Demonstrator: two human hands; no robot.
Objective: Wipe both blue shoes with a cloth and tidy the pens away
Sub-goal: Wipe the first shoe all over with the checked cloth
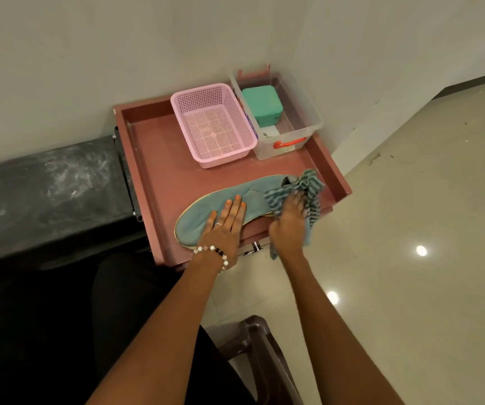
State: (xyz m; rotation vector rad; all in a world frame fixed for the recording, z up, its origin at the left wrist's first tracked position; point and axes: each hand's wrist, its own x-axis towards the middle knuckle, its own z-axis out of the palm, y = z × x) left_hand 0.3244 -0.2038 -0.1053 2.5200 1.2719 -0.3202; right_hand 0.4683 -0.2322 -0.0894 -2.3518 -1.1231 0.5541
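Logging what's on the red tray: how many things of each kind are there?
Shoe: 1
Cloth: 1
Pink basket: 1
Clear plastic box: 1
Green case, inside the box: 1
Pens: 0 visible
Total: 5

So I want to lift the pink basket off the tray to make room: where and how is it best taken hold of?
Probably by the rolled top rim of the pink basket, coming straight down from above. It stands upright and open, apparently empty, so fingers can hook over either short rim. Its right long side sits close against the clear box, leaving little room there; the left side and near end face bare tray.
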